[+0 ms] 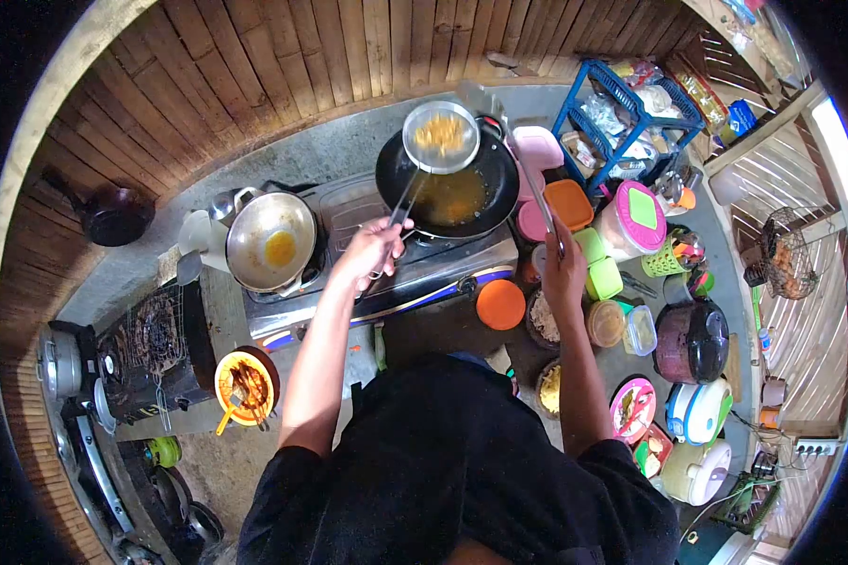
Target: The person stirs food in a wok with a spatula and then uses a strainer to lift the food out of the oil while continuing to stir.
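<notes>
My left hand is closed around the long handle of a round mesh strainer. Golden fried pieces lie in the strainer, which is over the far side of a black wok. Brownish oil covers the bottom of the wok. In my right hand is a long metal spatula, its blade pointing away past the wok's right rim. The wok stands on the right side of a gas stove.
A silvery pan with a little yellow oil sits on the stove's left side. Orange, pink and green containers crowd the right, below a blue rack. At left are a charcoal grill and a yellow bowl of red sauce.
</notes>
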A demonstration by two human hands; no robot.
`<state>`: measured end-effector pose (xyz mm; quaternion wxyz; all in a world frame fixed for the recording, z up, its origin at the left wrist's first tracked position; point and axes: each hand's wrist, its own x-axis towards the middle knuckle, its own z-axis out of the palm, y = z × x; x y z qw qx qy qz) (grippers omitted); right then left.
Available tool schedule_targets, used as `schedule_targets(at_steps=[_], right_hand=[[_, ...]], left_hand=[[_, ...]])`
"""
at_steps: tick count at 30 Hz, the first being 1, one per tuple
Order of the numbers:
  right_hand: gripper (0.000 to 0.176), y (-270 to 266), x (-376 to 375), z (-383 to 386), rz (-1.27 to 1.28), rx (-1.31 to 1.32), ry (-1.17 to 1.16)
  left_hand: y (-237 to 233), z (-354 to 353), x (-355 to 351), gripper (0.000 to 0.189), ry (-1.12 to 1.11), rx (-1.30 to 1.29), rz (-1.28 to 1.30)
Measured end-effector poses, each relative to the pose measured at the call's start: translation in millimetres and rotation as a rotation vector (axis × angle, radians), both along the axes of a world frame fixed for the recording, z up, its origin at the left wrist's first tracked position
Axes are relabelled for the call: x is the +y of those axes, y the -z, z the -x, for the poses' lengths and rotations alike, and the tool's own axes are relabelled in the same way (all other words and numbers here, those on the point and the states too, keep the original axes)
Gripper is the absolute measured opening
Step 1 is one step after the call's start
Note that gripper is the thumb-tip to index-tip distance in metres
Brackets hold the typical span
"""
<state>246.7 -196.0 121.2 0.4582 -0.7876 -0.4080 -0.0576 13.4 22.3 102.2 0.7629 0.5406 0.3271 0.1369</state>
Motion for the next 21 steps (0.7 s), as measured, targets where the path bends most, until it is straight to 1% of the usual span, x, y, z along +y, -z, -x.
schedule_targets(at_steps=[2,3,4,5,6,7,8,10,11,13,14,15,17,20,21], right_hand=[[0.032,9.4,-0.8,-0.7,0.072,0.002,-0.027],[0.032,11.3,-1.6,0.4,0.116,0.077,-0.011],[0.032,11.9,-0.9,-1.7,0.112,0.073,-0.009],[0.03,13.3,-2.2,-2.3,0.05,0.037,-0.011],[0.029,15.1,-4.8,-1.5,-0.008,0.004,-0.013],[0.029,4.5,-7.6,2.1,0.035,0.112,0.006],[0.029,-2.2,-9.4,3.8,0.043,0.116,0.007],[0.03,-10.2,-7.9,4.3,-0.049,0.151,0.031],[0.03,-3.1,-7.5,-2.9,-0.097,0.076,0.022],[0.03,0.5,-5.2,-4.8,-0.126,0.058,0.018],[0.03,1.5,-4.8,-5.1,-0.153,0.041,0.012],[0.03,2.2,-4.6,-4.9,-0.161,0.038,0.015],[0.033,4.2,-7.2,-1.3,0.077,0.182,0.016],[0.033,15.9,-9.3,0.7,0.053,0.199,-0.012],[0.033,16.2,-9.5,0.5,0.071,0.165,0.008]], left_hand=[[19.8,-1.9,-5.5,0.024,-0.005,0.095,0.003],[18.9,-3.9,-8.7,0.024,-0.022,0.1,0.059],[18.0,-4.3,-8.8,0.023,-0.029,0.071,0.126],[17.6,-3.0,-6.8,0.023,-0.025,0.048,0.071],[0.5,-0.8,-9.3,0.023,-0.02,0.028,0.021],[-9.7,-0.7,-5.4,0.023,-0.02,0.008,0.013],[-25.1,-0.6,-4.2,0.023,-0.023,0.0,-0.035],[-51.3,1.2,-3.6,0.023,-0.031,-0.024,-0.04],[-53.5,0.3,-3.9,0.024,-0.057,-0.036,-0.023],[-41.1,-0.3,-1.5,0.023,-0.039,-0.032,0.0],[-29.6,-1.4,-0.4,0.023,-0.022,-0.027,0.024],[-11.8,-3.3,-0.6,0.023,0.002,-0.013,-0.014],[26.1,-5.9,-4.4,0.023,-0.014,0.032,0.004],[28.5,-8.7,-11.7,0.022,-0.052,0.047,0.024],[14.4,-7.9,-13.8,0.022,-0.065,0.023,0.008]])
